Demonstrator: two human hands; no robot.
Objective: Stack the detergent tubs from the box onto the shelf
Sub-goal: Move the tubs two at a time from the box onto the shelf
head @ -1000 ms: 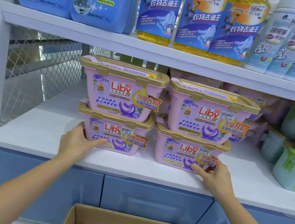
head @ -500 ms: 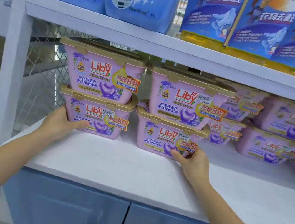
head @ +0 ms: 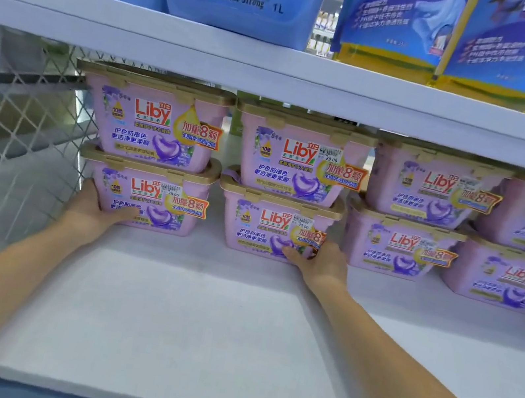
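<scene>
While we settle two tub stacks on the shelf, each grip clasps a bottom tub.
Our left grip wraps the outer corner of the lower-left Liby tub, centre-left of frame; our right grip pinches the lower-middle Liby tub at its right corner, probably so both stacks slide without toppling.

Bright, even, cool-white light washes the white shelf almost featureless. Shadows are faint and soft, deepest under the upper shelf board behind the tubs. Focus is soft throughout; toward the right edge the print smears with blur. Wide-angle distortion bows and tilts the shelf lines near the borders.
</scene>
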